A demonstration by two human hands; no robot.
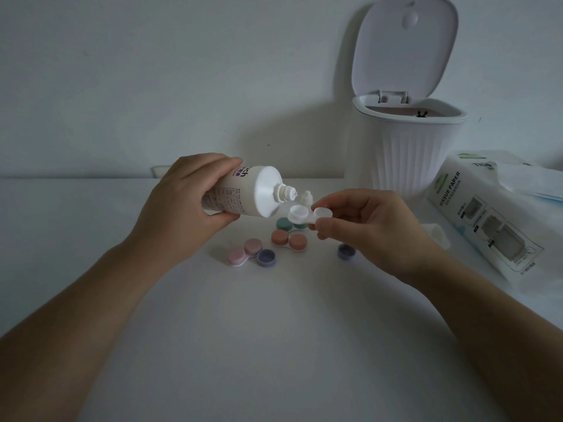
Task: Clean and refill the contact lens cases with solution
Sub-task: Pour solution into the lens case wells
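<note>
1. I see the left hand (185, 193) wrapped around the white solution bottle (243, 191); the fingers lie over the top and the thumb is under it. The bottle is tilted almost flat, with its open nozzle (288, 193) pointing to the right and a little down.
2. The right hand (365, 223) pinches one end of the open white lens case (307, 215) between thumb and fingers. The case is held in the air above the table (274, 330), with both wells facing up.
3. The nozzle is just above and left of the near well of this case. I cannot tell if it touches it, or if liquid comes out.
4. Under the hands, on the table, lie three closed cases: a green case (285, 224), partly hidden, an orange case (288, 241) and a pink case (243, 254).
5. One purple cap (266, 257) lies just beside the pink case; another purple cap (346, 250) lies near the right wrist.
6. A small white bottle cap (306, 197) stands behind the held case.
7. At the back right stands a white bin (405, 153) with its lid up, and beside it lies a tissue paper pack (481, 214).
</note>
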